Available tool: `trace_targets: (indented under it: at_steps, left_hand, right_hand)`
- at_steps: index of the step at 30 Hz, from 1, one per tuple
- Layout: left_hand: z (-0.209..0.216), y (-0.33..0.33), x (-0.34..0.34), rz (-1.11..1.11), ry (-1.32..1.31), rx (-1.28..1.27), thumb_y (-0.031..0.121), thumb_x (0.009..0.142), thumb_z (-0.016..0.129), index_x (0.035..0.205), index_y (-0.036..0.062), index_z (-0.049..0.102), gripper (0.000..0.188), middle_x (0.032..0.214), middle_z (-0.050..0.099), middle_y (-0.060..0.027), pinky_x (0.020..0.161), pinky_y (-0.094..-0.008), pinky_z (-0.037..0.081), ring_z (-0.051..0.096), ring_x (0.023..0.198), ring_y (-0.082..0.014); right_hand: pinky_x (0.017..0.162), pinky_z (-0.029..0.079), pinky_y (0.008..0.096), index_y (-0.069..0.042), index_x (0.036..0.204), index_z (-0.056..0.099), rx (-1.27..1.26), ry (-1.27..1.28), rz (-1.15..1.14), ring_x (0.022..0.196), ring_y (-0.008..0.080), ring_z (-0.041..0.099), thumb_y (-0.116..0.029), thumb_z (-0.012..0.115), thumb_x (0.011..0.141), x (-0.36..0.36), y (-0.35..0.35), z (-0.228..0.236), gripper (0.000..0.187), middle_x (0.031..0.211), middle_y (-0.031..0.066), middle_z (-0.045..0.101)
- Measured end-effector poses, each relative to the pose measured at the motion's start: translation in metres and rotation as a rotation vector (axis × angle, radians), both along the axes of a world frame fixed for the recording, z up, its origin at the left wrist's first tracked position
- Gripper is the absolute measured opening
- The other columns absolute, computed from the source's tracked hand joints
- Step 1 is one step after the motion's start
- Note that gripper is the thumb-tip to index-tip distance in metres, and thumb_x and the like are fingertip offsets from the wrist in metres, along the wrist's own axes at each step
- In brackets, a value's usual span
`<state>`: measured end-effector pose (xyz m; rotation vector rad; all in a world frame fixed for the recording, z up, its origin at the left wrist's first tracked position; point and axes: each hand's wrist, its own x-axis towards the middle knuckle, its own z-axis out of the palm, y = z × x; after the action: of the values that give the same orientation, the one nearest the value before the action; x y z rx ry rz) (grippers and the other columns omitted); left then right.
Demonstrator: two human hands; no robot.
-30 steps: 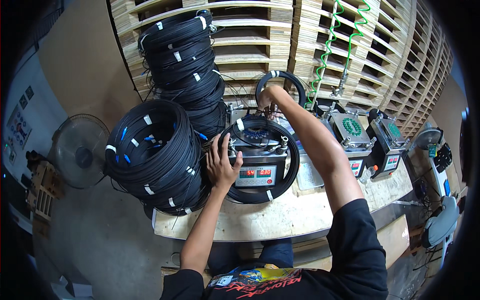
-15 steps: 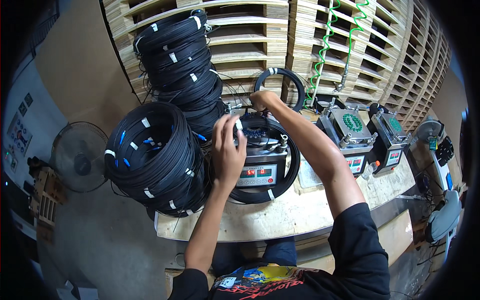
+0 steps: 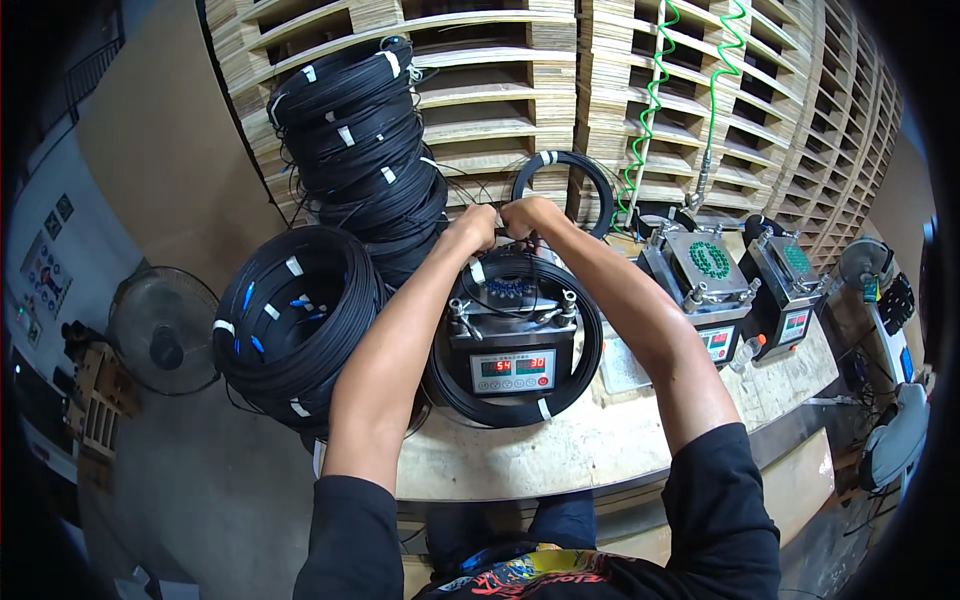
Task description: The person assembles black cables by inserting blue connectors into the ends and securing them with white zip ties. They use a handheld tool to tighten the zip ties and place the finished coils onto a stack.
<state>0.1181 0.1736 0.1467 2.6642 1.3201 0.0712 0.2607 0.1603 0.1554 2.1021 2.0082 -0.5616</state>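
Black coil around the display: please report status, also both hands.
Left hand, right hand close together beyond display; grips unclear. Black coil encircles display. Left forearm partly hides stacked coils.

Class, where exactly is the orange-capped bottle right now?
In the head view, the bottle is toward the right on the wooden table, between the middle machine and the rightmost machine.
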Motion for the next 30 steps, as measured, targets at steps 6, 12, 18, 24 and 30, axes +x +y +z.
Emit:
trace_targets:
  at_steps: [6, 12, 18, 24, 30]
  left_hand:
    - [-0.007, -0.019, 0.0, -0.001, -0.118, 0.124, -0.002, 0.075, 0.068, 0.097, -0.0049, 0.071, 0.023, 0.109, 0.068, -0.0279, 0.085, -0.0496, 0.056, 0.066, 0.104, -0.0427]
    - [-0.008, -0.021, 0.002, -0.099, -0.026, 0.174, -0.002, 0.079, 0.065, 0.096, -0.0046, 0.071, 0.019, 0.109, 0.067, -0.0287, 0.085, -0.0499, 0.056, 0.066, 0.104, -0.0438]
    - [0.001, -0.022, 0.006, -0.163, 0.104, 0.163, -0.001, 0.08, 0.066, 0.097, -0.0032, 0.073, 0.019, 0.11, 0.068, -0.0269, 0.085, -0.0477, 0.057, 0.067, 0.105, -0.0407]
    - [0.008, -0.013, 0.015, -0.175, 0.22, 0.075, 0.002, 0.087, 0.062, 0.115, 0.0036, 0.071, 0.029, 0.123, 0.066, -0.0212, 0.091, -0.0457, 0.056, 0.066, 0.113, -0.037]
    - [0.008, -0.018, 0.019, -0.135, 0.165, 0.033, -0.002, 0.075, 0.071, 0.109, 0.0009, 0.071, 0.034, 0.114, 0.069, -0.023, 0.086, -0.0446, 0.056, 0.068, 0.107, -0.0365]
  right_hand:
    - [0.069, 0.057, 0.0435, 0.007, 0.102, 0.071, 0.135, -0.037, 0.123, 0.083, 0.0357, 0.073, -0.011, 0.064, 0.077, 0.0, -0.015, 0.001, 0.032, 0.097, 0.023, 0.073]
    - [0.083, 0.059, 0.0467, 0.006, 0.103, 0.071, 0.451, 0.105, -0.071, 0.099, 0.0411, 0.069, -0.016, 0.069, 0.08, 0.002, -0.044, -0.018, 0.032, 0.107, 0.0257, 0.07]
    - [0.089, 0.055, 0.0523, 0.011, 0.11, 0.057, 0.704, 0.265, -0.159, 0.101, 0.0482, 0.066, -0.003, 0.063, 0.078, -0.004, -0.063, -0.041, 0.035, 0.104, 0.0368, 0.065]
    - [0.087, 0.056, 0.0507, 0.009, 0.108, 0.062, 0.663, 0.255, -0.143, 0.103, 0.0466, 0.066, -0.002, 0.067, 0.078, -0.015, -0.067, -0.031, 0.032, 0.106, 0.0333, 0.067]
    - [0.088, 0.057, 0.0486, 0.007, 0.103, 0.069, 0.561, 0.196, -0.132, 0.106, 0.0426, 0.066, -0.004, 0.067, 0.079, -0.007, -0.061, -0.03, 0.026, 0.11, 0.0289, 0.068]
